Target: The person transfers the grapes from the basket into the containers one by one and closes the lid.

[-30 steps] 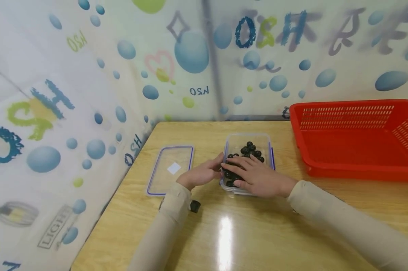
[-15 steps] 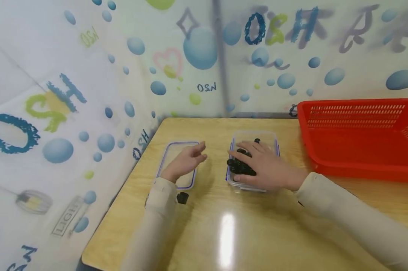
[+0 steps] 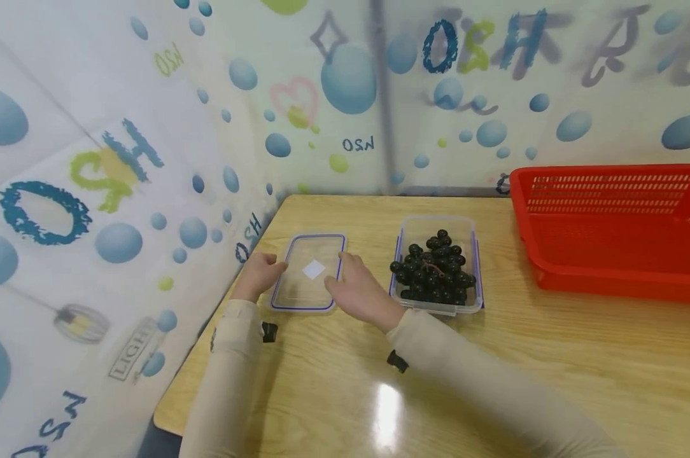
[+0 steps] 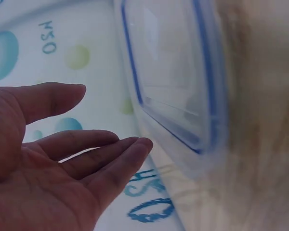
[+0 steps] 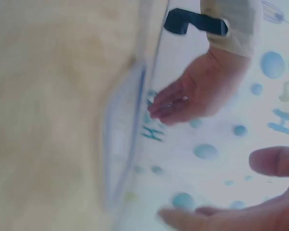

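A clear plastic lid with a blue seal and a white label lies on the table between both hands. My left hand is at its left side, thumb apart from the fingers; the left wrist view shows the hand beside the lid with a gap. At the lid's right edge is my right hand, palm facing inward. In the right wrist view its fingers are spread and hold nothing. A bunch of dark grapes fills a clear food container right of the hands.
A large red plastic basket stands on the right of the wooden table. Behind the table and along its left side runs a wall covered in a bubble-and-letter print.
My right hand has left the grapes and moved left to the lid's right edge. My left hand has moved from the container to the lid's left side. The grapes now show fully.
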{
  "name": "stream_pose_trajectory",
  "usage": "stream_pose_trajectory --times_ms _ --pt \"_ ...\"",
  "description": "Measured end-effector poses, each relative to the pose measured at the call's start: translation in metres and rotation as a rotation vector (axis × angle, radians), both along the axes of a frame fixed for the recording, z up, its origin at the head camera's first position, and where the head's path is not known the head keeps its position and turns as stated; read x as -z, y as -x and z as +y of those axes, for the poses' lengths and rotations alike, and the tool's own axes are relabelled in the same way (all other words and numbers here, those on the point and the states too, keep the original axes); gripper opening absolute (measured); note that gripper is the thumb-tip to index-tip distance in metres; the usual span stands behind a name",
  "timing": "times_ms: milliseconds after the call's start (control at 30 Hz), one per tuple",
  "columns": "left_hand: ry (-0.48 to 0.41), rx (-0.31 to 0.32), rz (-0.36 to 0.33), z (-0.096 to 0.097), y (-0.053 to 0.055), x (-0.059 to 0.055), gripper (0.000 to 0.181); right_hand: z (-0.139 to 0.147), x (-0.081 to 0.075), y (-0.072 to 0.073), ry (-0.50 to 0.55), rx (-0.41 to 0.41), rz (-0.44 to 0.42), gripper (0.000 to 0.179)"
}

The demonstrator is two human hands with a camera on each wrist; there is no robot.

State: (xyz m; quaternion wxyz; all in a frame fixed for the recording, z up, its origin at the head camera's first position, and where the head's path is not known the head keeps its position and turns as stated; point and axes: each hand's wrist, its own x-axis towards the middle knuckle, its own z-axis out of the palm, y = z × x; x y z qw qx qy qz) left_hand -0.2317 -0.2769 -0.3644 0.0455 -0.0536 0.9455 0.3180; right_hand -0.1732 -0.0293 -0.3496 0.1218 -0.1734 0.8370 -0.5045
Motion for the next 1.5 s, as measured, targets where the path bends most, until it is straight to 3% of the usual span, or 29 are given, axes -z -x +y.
stream_pose_trajectory --times_ms 133,200,400,633,733,1000,1133,1333,1500 --pt "-0.024 -0.035 -0.015 -0.006 0.003 0.013 0.050 -0.019 0.014 0.008 0.064 0.063 -0.127 0.073" --pt "-0.019 -0.033 -0.017 -0.008 0.004 0.016 0.049 -0.023 0.019 0.013 0.094 0.097 -0.169 0.066" --pt "0.015 -0.046 -0.015 -0.007 0.006 0.017 0.047 -0.026 0.032 0.024 0.162 0.148 -0.290 0.055" --pt "0.067 -0.087 -0.047 0.000 0.004 0.014 0.026 -0.026 0.043 0.030 0.215 0.132 -0.316 0.065" --pt "0.054 -0.108 -0.064 0.002 0.004 0.013 0.038 -0.026 0.045 0.030 0.244 0.133 -0.345 0.071" --pt "0.015 -0.168 -0.050 -0.002 0.001 0.015 0.032 -0.025 0.038 0.029 0.270 0.173 -0.323 0.071" --pt "-0.042 -0.198 -0.046 -0.004 0.000 0.011 0.031 -0.021 0.029 0.029 0.250 0.171 -0.303 0.059" --pt "-0.235 -0.222 -0.028 -0.005 0.000 0.008 0.033 -0.012 0.017 0.030 0.213 0.163 -0.252 0.021" --pt "-0.401 -0.229 0.034 0.001 -0.002 0.000 0.036 -0.004 0.002 0.028 0.165 0.174 -0.172 0.015"
